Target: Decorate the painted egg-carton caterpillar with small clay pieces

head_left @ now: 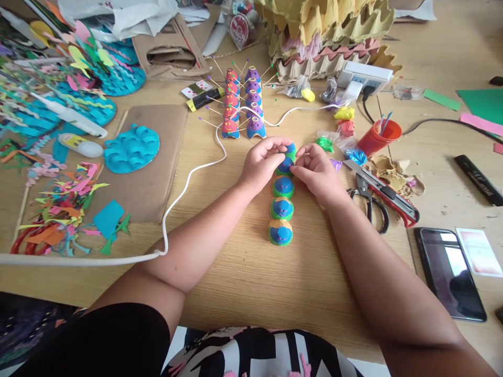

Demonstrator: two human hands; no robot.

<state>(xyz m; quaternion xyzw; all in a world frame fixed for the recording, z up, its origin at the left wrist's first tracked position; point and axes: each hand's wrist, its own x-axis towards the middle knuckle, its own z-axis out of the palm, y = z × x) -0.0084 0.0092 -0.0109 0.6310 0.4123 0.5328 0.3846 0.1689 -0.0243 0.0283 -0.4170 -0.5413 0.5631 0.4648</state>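
Observation:
A single row of egg-carton cups (283, 186), topped with blue clay and edged in green, runs away from me on the table. Small pink marks show on the blue domes, and some tan carton is bare at the near cups. My left hand (264, 163) is closed at the left of the far end, thumb and fingers on the blue clay. From the right, my right hand (317, 170) pinches the same end with thumb and forefinger. Whether a tiny piece sits between the fingertips, I cannot tell. Beyond stand red cups (231, 107) and purple cups (254, 107) stuck with pins.
A white cable (192, 175) crosses my left forearm. At right lie a box cutter (387, 196), scissors (369, 204), an orange cup (380, 137) and a phone (450, 272). Cardboard (153, 193) and paper scraps (66, 204) cover the left; stacked egg trays (326, 36) stand behind.

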